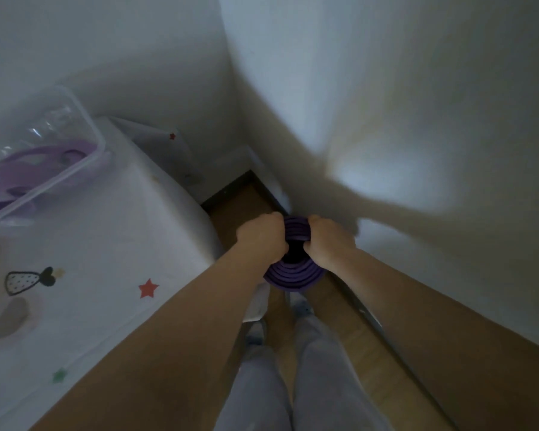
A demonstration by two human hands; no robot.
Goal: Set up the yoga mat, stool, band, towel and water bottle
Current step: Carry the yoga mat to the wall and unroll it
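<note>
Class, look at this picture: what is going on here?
A person stands in a room corner holding a rolled purple yoga mat upright, seen end-on. The left hand and right hand each grip the top of the roll from opposite sides. To the left, a clear plastic box with purple items inside sits on a white patterned cloth. The mat is not yet unrolled.

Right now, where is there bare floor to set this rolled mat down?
Only a narrow wood floor strip between the covered table and the wall. Both hands, left hand and right hand, grip the rolled mat above it; legs crowd the near end.
</note>
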